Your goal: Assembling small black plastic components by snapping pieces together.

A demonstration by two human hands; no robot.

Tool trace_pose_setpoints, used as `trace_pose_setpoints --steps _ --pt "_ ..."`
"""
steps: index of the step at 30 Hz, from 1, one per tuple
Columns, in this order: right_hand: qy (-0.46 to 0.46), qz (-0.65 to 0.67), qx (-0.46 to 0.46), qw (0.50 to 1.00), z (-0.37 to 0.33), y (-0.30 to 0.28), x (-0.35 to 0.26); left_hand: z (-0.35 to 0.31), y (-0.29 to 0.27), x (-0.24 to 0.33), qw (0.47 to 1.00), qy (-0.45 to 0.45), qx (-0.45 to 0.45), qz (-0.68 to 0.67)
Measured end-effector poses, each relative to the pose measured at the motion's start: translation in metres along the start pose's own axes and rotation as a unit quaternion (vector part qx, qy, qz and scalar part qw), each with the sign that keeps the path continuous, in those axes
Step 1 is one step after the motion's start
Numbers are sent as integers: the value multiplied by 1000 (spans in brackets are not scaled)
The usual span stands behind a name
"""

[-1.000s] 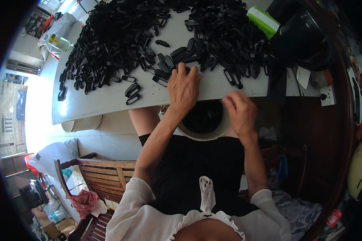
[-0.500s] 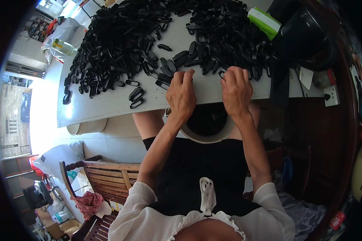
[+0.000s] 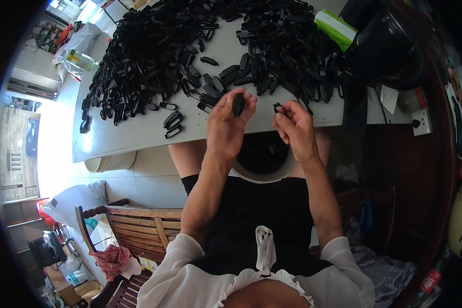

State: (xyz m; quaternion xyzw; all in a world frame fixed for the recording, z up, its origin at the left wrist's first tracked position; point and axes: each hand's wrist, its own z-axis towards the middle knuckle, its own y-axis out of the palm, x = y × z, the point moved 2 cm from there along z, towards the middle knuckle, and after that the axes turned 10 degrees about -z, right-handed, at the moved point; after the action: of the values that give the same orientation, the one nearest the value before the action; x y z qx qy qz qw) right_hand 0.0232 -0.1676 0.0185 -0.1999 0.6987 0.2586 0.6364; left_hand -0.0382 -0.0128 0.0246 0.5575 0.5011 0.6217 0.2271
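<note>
Over the table's near edge, my left hand (image 3: 225, 126) is turned partly palm up, its fingers closed on a dark oval plastic piece (image 3: 238, 104). To its right, my right hand (image 3: 300, 131) pinches a small black plastic frame (image 3: 277, 108) between thumb and fingertips. The two pieces are apart. Beyond my hands, a big heap of black plastic pieces (image 3: 143, 56) covers the left of the white table (image 3: 131, 134). Another heap of black pieces (image 3: 287, 46) lies on the right. Several loose frames (image 3: 174, 121) rest near the front edge, left of my hands.
Between my knees stands a pale bucket (image 3: 262, 179) with dark contents. A green and white box (image 3: 335, 30) and a large black container (image 3: 385, 49) are at the table's right. A power strip (image 3: 422, 123) sits at the right edge. A wooden bench (image 3: 138, 226) is at lower left.
Both hands have lifted from the table edge and turned over, so the pieces in their fingers now show. My right hand has moved slightly left and down.
</note>
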Motion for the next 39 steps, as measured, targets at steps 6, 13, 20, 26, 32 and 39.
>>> trace_pose_setpoints --steps 6,13,20,26,32,39 --pt "-110 -181 46 976 -9 15 -2 -15 -11 -13 995 -79 53 -19" --pt "-185 -389 89 898 -18 28 -19 -26 -31 -21 968 -185 -52 -159" --pt "-204 -406 110 884 -27 28 -12 -40 -18 -23 991 -124 31 49" --pt "-228 -395 128 881 -32 28 -20 -50 -17 -24 992 -21 119 -36" --pt "-206 -494 76 841 -37 42 -23 -46 -10 -20 981 50 42 185" --pt "-203 -563 43 800 -37 46 -19 -46 -6 -22 967 62 59 240"
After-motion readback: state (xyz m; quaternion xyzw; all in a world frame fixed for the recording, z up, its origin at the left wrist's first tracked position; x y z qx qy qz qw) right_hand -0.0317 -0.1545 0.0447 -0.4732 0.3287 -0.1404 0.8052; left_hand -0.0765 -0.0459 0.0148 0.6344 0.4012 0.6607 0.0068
